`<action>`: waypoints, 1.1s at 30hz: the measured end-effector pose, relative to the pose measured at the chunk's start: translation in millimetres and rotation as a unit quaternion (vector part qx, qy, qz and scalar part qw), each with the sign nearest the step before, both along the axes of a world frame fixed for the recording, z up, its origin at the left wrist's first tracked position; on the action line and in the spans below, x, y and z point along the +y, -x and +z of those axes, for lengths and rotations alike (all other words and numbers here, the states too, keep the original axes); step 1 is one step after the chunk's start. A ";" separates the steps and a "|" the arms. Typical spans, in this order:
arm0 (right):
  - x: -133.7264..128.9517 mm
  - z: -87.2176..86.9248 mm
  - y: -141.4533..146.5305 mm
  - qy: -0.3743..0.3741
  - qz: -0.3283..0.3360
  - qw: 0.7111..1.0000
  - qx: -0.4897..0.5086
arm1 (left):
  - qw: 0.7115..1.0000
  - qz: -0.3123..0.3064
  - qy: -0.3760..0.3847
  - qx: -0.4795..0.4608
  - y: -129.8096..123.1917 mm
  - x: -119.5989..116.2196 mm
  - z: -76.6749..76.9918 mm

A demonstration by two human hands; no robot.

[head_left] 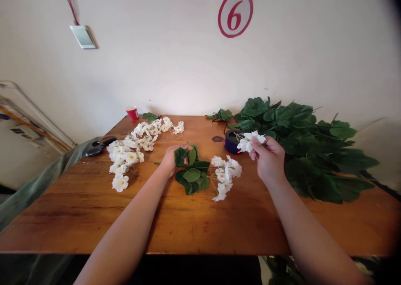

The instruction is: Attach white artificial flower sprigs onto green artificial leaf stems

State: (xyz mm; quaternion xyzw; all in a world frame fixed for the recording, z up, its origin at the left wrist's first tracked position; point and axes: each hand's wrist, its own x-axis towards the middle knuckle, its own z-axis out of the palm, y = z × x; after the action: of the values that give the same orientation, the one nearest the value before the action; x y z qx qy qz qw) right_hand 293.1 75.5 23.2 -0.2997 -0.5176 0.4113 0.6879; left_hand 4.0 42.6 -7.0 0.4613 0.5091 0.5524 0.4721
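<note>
Watching through the head view, I see both hands raised over the wooden worktop [188,230]. The left hand [169,160] is curled around the stem side of a green leaf bunch [192,175], near the middle of the worktop; leaves hide part of its fingers, so I cannot tell how tightly they close. The right hand [271,157] pinches a white flower sprig [248,142] between thumb and fingertips, its thin stems pointing left over a dark round device [231,146] with a small red light, right of the middle and towards the far edge.

Between the hands lies a loose white flower cluster [226,175], its stems turned towards the leaf bunch. A long spread of white flowers [125,156] runs up the left part, with a black object [95,149] beside it and a red cup [132,113] at the far left corner. A leaf pile [316,139] covers the far right part.

To handle this well, I would pinch the sprig lightly at the base of its blossoms, since petals look easy to crush. I would hold the stem ends level and together, with the petals and fingertips clear of the device's rim; it may be hot, though I cannot tell. A steady left grip low on the leaf stems, leaves fanned outward, should leave their joint easy to reach.
</note>
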 end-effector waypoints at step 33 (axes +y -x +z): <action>15.0 16.3 -23.8 0.009 -0.133 0.960 -0.248 | 0.913 -0.187 -0.028 0.361 9.0 -3.4 -16.0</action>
State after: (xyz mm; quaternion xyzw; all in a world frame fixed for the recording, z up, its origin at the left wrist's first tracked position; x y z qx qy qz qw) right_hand 316.9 90.5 39.5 -0.4646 -0.6238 0.2335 0.5836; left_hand -5.0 39.1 -23.0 0.7293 0.5335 0.2641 0.3373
